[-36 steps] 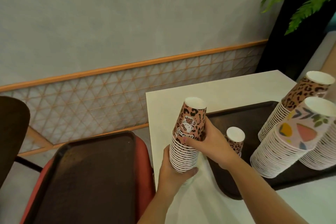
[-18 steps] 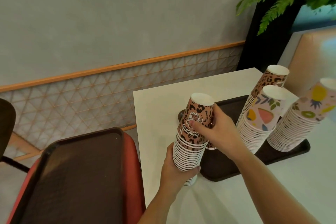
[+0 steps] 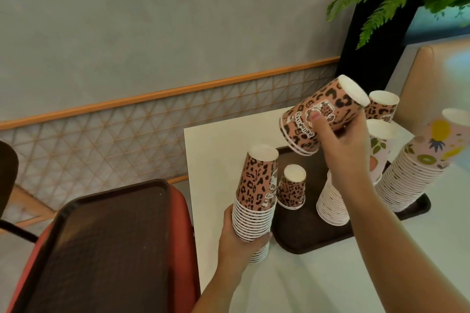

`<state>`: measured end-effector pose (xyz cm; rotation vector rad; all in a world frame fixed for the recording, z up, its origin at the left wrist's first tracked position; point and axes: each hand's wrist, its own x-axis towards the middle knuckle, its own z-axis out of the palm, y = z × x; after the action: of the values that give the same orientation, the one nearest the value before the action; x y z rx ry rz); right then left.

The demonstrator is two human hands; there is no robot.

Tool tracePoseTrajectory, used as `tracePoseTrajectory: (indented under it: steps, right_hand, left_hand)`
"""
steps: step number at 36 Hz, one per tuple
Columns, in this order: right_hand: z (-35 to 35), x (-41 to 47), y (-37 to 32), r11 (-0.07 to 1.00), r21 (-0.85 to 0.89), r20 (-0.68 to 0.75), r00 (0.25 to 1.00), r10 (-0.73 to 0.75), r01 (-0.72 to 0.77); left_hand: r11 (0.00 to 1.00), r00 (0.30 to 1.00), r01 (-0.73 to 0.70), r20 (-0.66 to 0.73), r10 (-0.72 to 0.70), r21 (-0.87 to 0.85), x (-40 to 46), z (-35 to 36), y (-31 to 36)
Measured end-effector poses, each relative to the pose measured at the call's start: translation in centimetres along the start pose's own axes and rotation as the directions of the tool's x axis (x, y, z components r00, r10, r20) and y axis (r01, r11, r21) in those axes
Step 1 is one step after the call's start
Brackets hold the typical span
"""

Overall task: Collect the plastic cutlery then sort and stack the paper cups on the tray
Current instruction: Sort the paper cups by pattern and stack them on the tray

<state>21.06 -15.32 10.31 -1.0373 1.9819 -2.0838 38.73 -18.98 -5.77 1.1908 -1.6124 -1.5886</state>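
A person's right hand (image 3: 340, 140) lifts a few nested leopard-print paper cups (image 3: 321, 115), tilted and upside down, clear above the brown tray (image 3: 300, 239), fingers clamped around their sides. Half a second earlier those cups still capped the tall leopard-print stack (image 3: 255, 201) at the white table's (image 3: 318, 282) near-left edge; now that stack is shorter, and the left hand (image 3: 239, 239) wraps closed around its lower rims to steady it just beside the tray. On the tray stand a single small leopard cup (image 3: 291, 187), a leaning stack topped by a leaf-and-fruit print (image 3: 333, 208), another leopard-topped stack (image 3: 381, 107) behind the raised hand and a pineapple-and-kiwi stack (image 3: 417, 173) at the right. The split suggests the leopard cups are being re-sorted, perhaps by size, with the lifted cups likely bound for a stack on the tray. No plastic cutlery is in view. A second brown tray (image 3: 101, 241) lies on a red chair (image 3: 181, 211) at left.
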Motion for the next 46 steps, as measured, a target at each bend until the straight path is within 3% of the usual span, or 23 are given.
tracePoseTrajectory:
  steps: [3, 7, 15, 20, 23, 25, 28, 31, 34, 36, 46]
  right_hand:
    - [0.6, 0.5, 2.0, 0.987, -0.159, -0.004, 0.999, -0.034, 0.033]
    - [1.5, 0.0, 6.3, 0.957, -0.286, 0.087, 0.994, 0.067, -0.039]
    - [2.0, -2.2, 11.4, 0.899, -0.386, 0.189, 0.936, 0.298, -0.208]
    - [1.8, -3.7, 12.7, 0.857, -0.455, 0.226, 0.899, 0.376, -0.244]
    - [1.8, -4.6, 12.4, 0.853, -0.483, 0.215, 0.918, 0.334, -0.197]
    - [1.9, -5.1, 11.3, 0.883, -0.453, 0.161, 0.963, 0.215, -0.122]
    - [2.2, -5.3, 8.6, 0.963, -0.266, 0.169, 0.982, 0.086, -0.039]
    - [2.6, -5.4, 5.7, 0.995, -0.096, 0.333, 0.941, 0.058, -0.027]
    - [2.9, -5.4, 4.2, 0.993, -0.105, 0.507, 0.857, 0.094, -0.047]
    - [3.2, -5.4, 4.2, 0.988, -0.148, 0.55, 0.828, 0.11, -0.033]
    - [2.9, -4.8, 3.2, 0.991, -0.129, 0.418, 0.905, 0.076, -0.024]
  left_hand:
    - [1.0, 1.0, 0.008, -0.013, -0.008, -0.026, 0.1, -0.3, 0.0]
    - [0.999, 1.0, 0.002, -0.024, -0.003, -0.037, 0.4, -0.7, -0.1]
    - [1.0, 0.999, 0.001, -0.038, -0.001, -0.016, 0.5, -0.9, 0.0]
    - [1.0, 0.999, -0.001, -0.043, 0.001, -0.001, 0.4, -0.9, 0.1]
    - [1.0, 0.999, -0.004, -0.047, 0.005, 0.012, 0.4, -0.8, 0.2]
    - [1.0, 0.999, -0.008, -0.048, 0.009, 0.01, 0.3, -0.7, 0.3]
    - [1.0, 0.999, -0.024, -0.044, 0.024, 0.001, 0.2, -0.5, 0.5]
    - [1.0, 0.999, -0.028, -0.03, 0.028, -0.007, 0.0, -0.4, 0.5]
    - [1.0, 1.0, -0.027, -0.013, 0.027, -0.013, -0.1, -0.2, 0.6]
    - [1.0, 1.0, -0.025, -0.005, 0.024, -0.017, -0.3, 0.0, 0.6]
    - [0.997, 0.997, -0.072, 0.002, 0.072, 0.016, -0.3, 0.5, 0.5]
